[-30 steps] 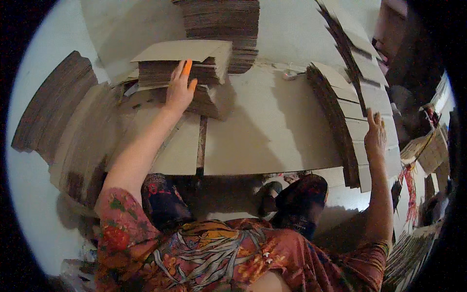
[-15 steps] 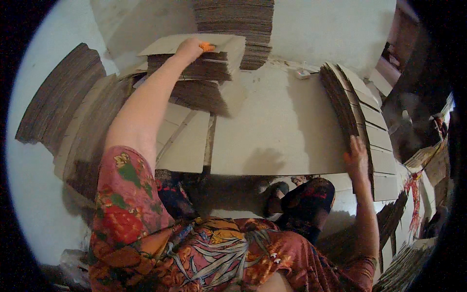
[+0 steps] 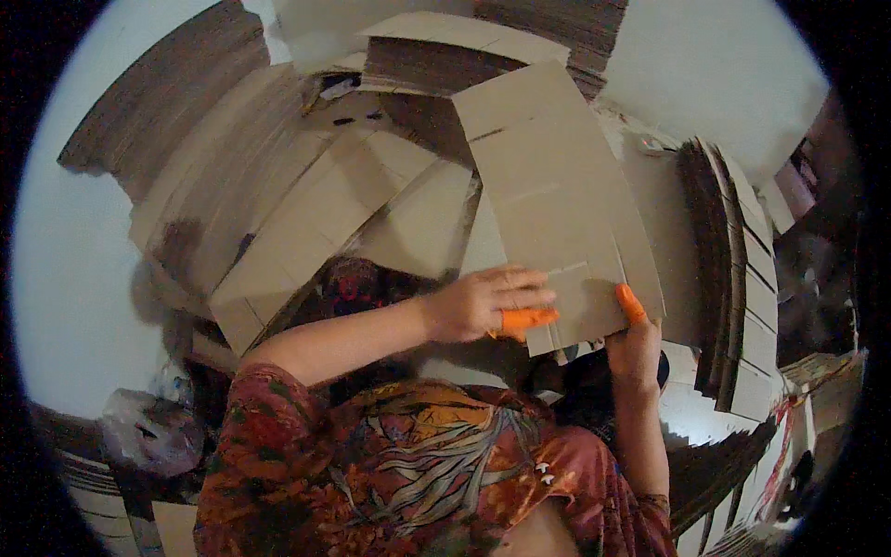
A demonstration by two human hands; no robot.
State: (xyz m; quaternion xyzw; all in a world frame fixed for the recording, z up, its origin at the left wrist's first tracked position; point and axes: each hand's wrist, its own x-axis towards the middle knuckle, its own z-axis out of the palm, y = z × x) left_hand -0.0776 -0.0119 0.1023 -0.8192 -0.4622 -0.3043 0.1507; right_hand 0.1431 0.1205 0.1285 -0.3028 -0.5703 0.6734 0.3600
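One creased cardboard sheet (image 3: 557,186) sits at one o'clock. My right hand (image 3: 638,343) pinches its five o'clock edge, thumb on top; my left hand (image 3: 475,304), fingers extended, overlaps its seven o'clock side. Advised: steady thumb, even support.

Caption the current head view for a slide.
The right hand holds a cardboard sheet, the left hand over its near-left edge, among stacked cardboard.

Right there, the right hand (image 3: 636,345) pinches a scored cardboard sheet (image 3: 566,200), the left hand (image 3: 490,302) over its near left edge.
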